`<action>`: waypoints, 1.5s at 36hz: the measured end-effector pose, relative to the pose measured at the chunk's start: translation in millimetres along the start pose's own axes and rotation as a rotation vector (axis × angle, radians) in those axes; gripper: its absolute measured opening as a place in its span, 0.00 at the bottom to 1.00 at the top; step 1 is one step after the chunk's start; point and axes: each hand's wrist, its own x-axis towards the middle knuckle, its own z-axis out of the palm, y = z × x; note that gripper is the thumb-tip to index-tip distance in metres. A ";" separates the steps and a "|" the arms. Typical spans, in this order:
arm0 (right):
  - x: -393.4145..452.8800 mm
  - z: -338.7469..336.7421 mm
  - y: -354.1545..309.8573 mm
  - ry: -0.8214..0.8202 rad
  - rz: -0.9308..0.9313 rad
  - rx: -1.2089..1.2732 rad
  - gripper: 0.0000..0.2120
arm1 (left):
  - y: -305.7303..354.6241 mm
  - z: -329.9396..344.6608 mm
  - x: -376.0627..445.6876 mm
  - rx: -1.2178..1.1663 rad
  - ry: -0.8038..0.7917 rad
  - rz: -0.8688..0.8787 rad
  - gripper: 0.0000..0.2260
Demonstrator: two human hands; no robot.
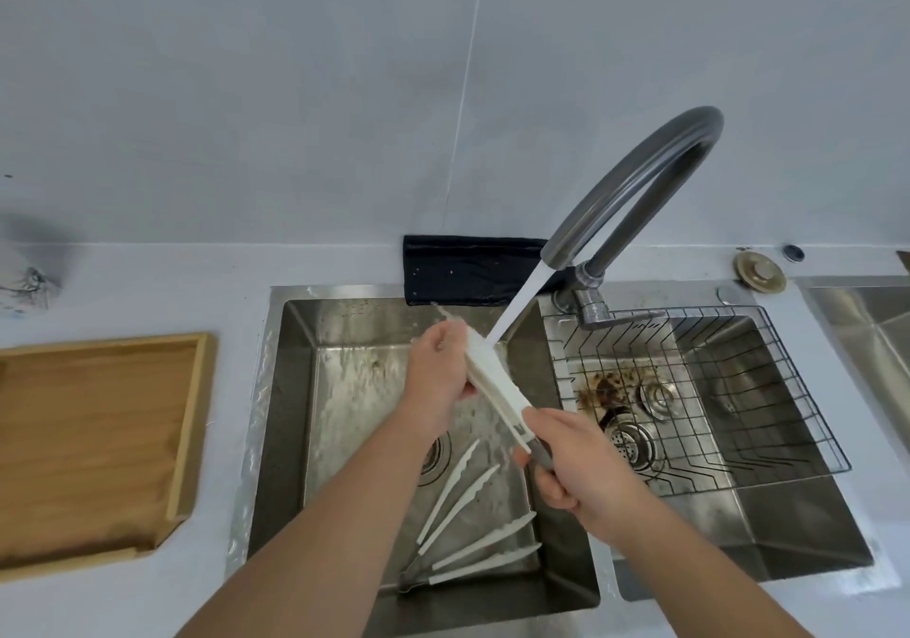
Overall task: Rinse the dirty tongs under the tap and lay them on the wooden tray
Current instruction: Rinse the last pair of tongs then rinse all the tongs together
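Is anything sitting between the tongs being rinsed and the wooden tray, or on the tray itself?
Nothing visible. Both hands hold the tongs over the left sink; only the sink's rim and bare counter lie before the tray, which looks empty.

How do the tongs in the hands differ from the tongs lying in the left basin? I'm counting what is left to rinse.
The held tongs are squeezed shut, raised under the tap's stream, gripped by the left hand and right hand. The tongs in the basin lie on the sink floor, arms splayed open, outside the stream and untouched. Both have white arms. The wooden tray holds none.
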 end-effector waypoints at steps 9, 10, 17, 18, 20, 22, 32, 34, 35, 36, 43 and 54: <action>3.1 -9.6 -5.3 0.035 0.010 -0.010 0.15 | -7.3 1.5 -9.1 -0.181 -0.088 -0.100 0.12; 3.9 -8.3 -5.2 0.043 0.008 -0.021 0.16 | -9.2 1.7 -9.7 -0.158 -0.114 -0.089 0.13; 10.8 5.1 -5.6 0.089 -0.044 -0.145 0.21 | -21.6 10.5 -22.1 -0.051 -0.198 -0.028 0.24; 9.9 7.9 -6.3 0.087 -0.058 -0.153 0.23 | -22.9 11.0 -22.5 -0.061 -0.176 -0.033 0.23; 8.3 12.1 -7.4 0.091 -0.096 -0.201 0.24 | -25.2 13.3 -21.3 -0.038 -0.114 -0.035 0.20; 8.0 15.2 -7.5 0.113 -0.153 -0.332 0.24 | -27.3 16.2 -17.7 0.020 -0.013 -0.037 0.19; 2.2 18.2 -3.5 0.144 -0.290 -0.687 0.22 | -23.5 19.9 2.4 0.064 0.214 -0.113 0.13; -1.8 16.1 1.0 0.134 -0.275 -0.702 0.24 | -23.7 16.6 6.5 0.108 0.229 -0.092 0.12; -2.8 14.4 4.3 0.131 -0.268 -0.688 0.25 | -24.3 15.0 8.5 0.132 0.226 -0.079 0.13; -3.6 12.1 7.4 0.136 -0.259 -0.655 0.25 | -24.3 14.5 8.1 0.152 0.215 -0.059 0.14; -3.6 9.8 9.5 0.202 -0.157 -0.404 0.26 | -26.5 25.7 -5.4 0.386 0.050 0.091 0.19; -4.2 18.2 -1.9 0.196 -0.250 -0.733 0.19 | -10.7 23.6 4.9 0.489 0.131 0.040 0.11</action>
